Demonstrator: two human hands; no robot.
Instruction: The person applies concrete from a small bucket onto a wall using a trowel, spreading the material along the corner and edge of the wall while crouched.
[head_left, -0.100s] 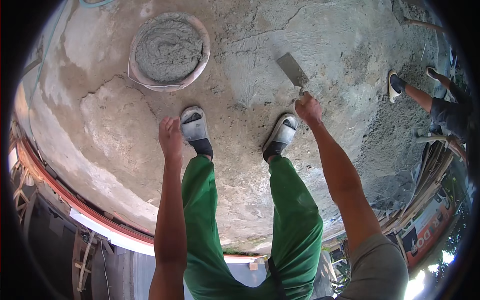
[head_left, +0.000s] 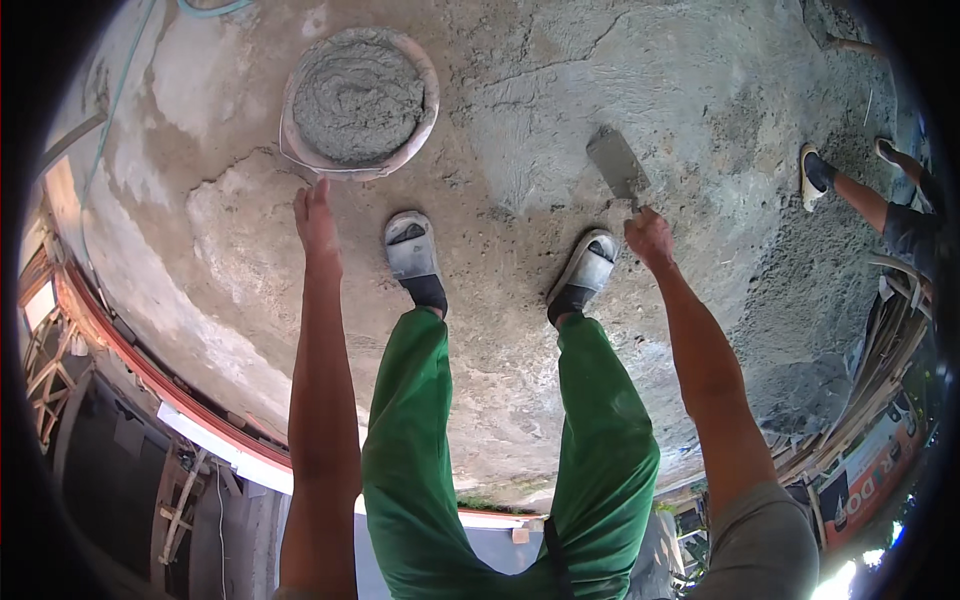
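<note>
A round bucket (head_left: 428, 110) full of wet grey mortar (head_left: 358, 100) stands on the rough concrete at the far left, its thin wire handle hanging along the near side. Just short of its near rim is my left hand (head_left: 318, 222), fingers stretched toward the handle and slightly apart, holding nothing. Whether a fingertip touches the wire I cannot tell. My right hand (head_left: 650, 238) is closed around the grip of a trowel (head_left: 620, 165). The flat, mortar-smeared blade points away from me, over the concrete.
My sandalled feet (head_left: 412, 255) stand between my hands. Damp grey mortar (head_left: 560, 110) coats the surface beyond. At the far right another person's foot (head_left: 815, 180) rests near rough, loose mortar. A hose (head_left: 125, 90) runs along the left, and planks (head_left: 875, 350) lie at the right edge.
My left hand has reached forward to the bucket's near rim, its fingers straightening. The trowel stays in my right hand; the view has shifted slightly.
</note>
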